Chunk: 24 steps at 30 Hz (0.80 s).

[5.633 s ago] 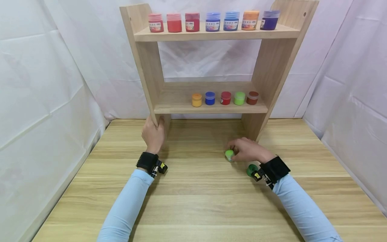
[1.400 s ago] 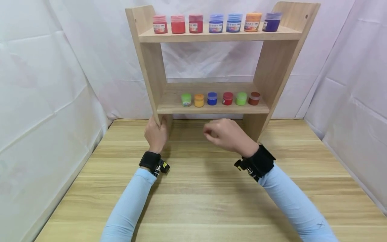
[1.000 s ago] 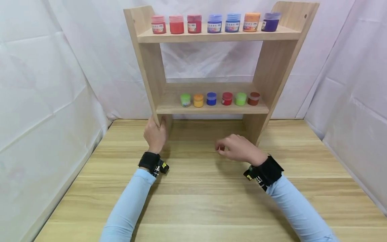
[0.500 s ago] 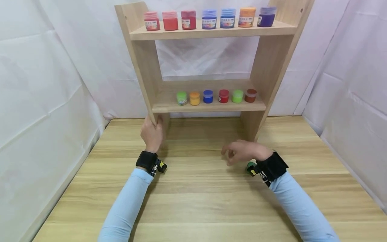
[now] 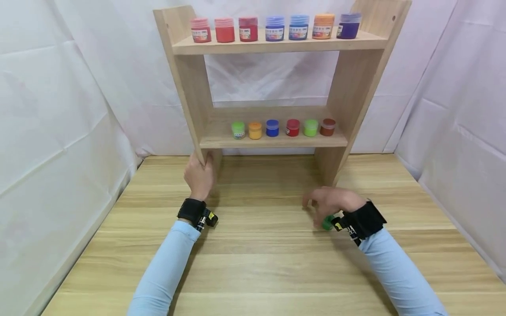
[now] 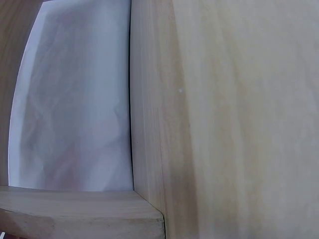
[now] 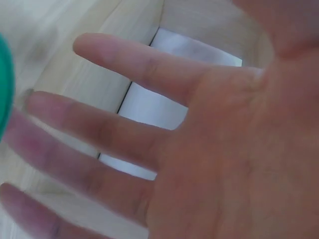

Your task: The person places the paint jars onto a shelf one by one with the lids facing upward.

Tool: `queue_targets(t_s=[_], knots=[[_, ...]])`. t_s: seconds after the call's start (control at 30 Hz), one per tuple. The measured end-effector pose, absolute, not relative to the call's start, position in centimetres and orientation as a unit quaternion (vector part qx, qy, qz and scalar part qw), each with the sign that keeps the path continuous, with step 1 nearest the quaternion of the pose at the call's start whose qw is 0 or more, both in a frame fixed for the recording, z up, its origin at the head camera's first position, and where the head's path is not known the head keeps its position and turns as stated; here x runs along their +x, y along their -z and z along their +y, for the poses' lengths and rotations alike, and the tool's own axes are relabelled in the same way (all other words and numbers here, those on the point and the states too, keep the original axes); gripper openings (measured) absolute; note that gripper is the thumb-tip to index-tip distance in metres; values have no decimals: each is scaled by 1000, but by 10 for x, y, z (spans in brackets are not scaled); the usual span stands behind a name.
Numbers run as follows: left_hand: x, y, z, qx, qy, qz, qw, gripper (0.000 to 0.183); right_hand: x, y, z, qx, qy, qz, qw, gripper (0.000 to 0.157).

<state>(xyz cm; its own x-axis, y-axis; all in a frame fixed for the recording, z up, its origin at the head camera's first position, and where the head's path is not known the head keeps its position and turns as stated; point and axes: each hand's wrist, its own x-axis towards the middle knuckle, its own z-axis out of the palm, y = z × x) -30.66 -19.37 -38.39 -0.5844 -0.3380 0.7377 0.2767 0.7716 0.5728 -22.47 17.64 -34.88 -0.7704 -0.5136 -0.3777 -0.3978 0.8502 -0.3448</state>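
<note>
In the head view my left hand (image 5: 199,177) grips the lower left side panel of a wooden shelf (image 5: 272,142); its fingertips are hidden behind the panel. My right hand (image 5: 334,202) is low over the table at the right, fingers spread and holding nothing. A dark green paint jar (image 5: 327,223) stands on the table close beneath it, partly covered by the hand and wrist camera. The right wrist view shows the extended fingers (image 7: 94,122), with the green jar (image 7: 5,82) cut off at the left edge. Whether they touch, I cannot tell.
Along the middle board stand light green (image 5: 238,130), orange (image 5: 254,131), blue (image 5: 272,128), red (image 5: 293,127), another light green (image 5: 310,128) and brown (image 5: 327,127) jars. Several larger paint jars, such as a purple one (image 5: 348,26), line the top board. White cloth (image 5: 59,131) surrounds the table.
A light green jar once under my right hand on the table now stands at the middle board's left end. My right hand has come back rightward, fingers spreading, to the dark green jar.
</note>
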Motion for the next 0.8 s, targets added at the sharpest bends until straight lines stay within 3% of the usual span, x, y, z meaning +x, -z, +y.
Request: queue_targets(t_s=[0.4, 0.8], knots=[[-307, 384, -194, 12, 337, -823, 457, 23, -219, 347, 190, -178, 191, 926, 274, 69], [-308, 384, -194, 15, 333, -825, 457, 27, -219, 353, 189, -161, 235, 908, 308, 44]])
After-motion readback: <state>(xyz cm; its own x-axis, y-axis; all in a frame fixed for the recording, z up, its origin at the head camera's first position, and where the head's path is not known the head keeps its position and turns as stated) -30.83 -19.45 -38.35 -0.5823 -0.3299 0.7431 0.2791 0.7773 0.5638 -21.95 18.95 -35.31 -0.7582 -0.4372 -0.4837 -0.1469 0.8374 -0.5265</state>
